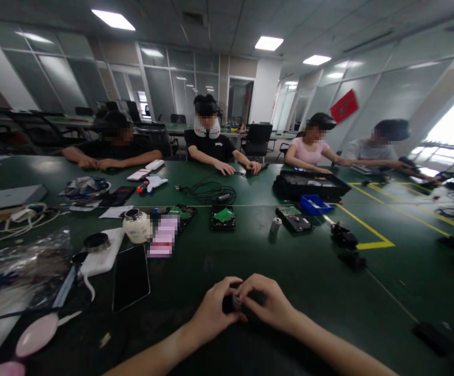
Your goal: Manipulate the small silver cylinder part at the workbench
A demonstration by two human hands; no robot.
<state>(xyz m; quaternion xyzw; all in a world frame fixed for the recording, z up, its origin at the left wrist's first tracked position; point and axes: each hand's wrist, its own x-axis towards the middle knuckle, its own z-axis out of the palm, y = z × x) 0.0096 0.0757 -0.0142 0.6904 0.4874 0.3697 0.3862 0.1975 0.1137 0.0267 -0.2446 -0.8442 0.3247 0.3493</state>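
Your left hand [213, 310] and right hand [269, 305] are both pinching one small dark part [236, 303] sitting directly between them, equally near each; axis possibly upright.

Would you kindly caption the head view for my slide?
Left hand and right hand pinch a small dark part at the green table.

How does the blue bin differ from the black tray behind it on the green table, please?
The blue bin is small and bright; the black tray is much wider and dark. The blue bin sits nearer the camera, the black tray just beyond it. Both are open-topped and rest on the green table.
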